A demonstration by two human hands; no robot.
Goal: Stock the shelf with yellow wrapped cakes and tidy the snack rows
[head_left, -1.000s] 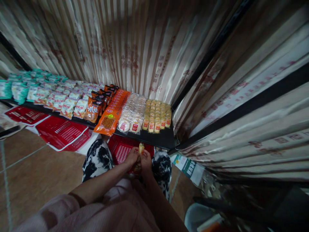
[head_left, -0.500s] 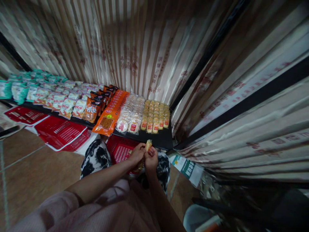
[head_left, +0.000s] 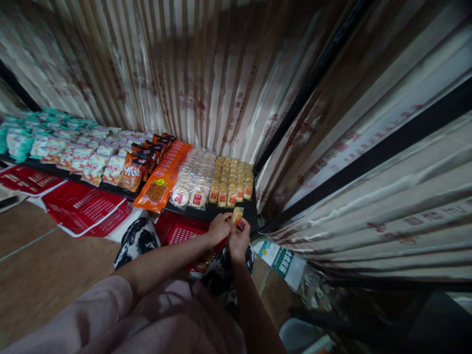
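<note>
A small wrapped yellow snack [head_left: 237, 215] with an orange-red label is held up just in front of the black shelf [head_left: 206, 212]. My right hand [head_left: 239, 242] is closed round its lower part. On its left side, my left hand [head_left: 220, 228] has its fingers bent and pressed at the wrapper's edge; the fingertips are partly hidden. Rows of matching wrapped yellow snacks [head_left: 230, 182] stand on the shelf right behind my hands. Beside them lie round white wrapped crackers [head_left: 193, 177] and a flat orange snack bag [head_left: 164, 174].
Orange-black bags [head_left: 132, 171], white snack bags [head_left: 96, 167] and green-topped bags [head_left: 20, 142] fill the shelf leftward. Red baskets [head_left: 86, 206] sit below it, one [head_left: 180, 228] between my knees. Pleated sheeting [head_left: 221, 73] and a dark post [head_left: 306, 93] stand behind; a green-white packet [head_left: 278, 258] lies at right.
Both hands have moved a little right and forward with the wrapped snack, toward the shelf edge. The view has shifted slightly, so the shelf goods appear further left.
</note>
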